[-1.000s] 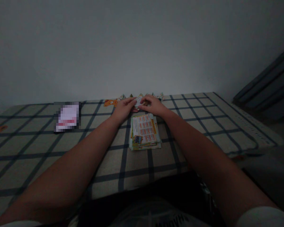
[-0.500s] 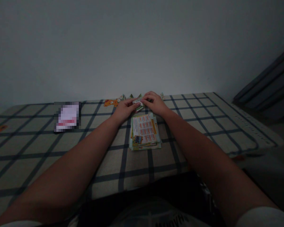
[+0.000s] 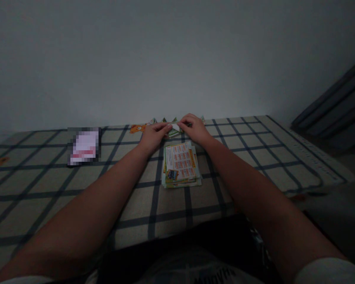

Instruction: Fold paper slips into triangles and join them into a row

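A small folded piece of green and white printed paper [image 3: 174,131] is held between my two hands just above the checked cloth. My left hand [image 3: 154,136] pinches its left side between thumb and fingers. On the right side, my right hand [image 3: 194,128] pinches it the same way. Nearer to me lies a stack of printed paper sheets [image 3: 182,163], slightly fanned, the top one covered in rows of red and white print. Behind my hands, several small pointed folded papers [image 3: 164,120] stand in a row, partly hidden by my right hand.
A checked cloth [image 3: 130,213] with dark lines covers the table, which meets a plain wall [image 3: 177,59]. To the left lies a blurred-out rectangular object [image 3: 85,146] with a dark edge. Dark grey folds [image 3: 340,106] hang at the far right.
The folded paper has been turned or spread between my fingers, showing more of its white and green face. My left fingertips have shifted slightly; the stack has stayed put.
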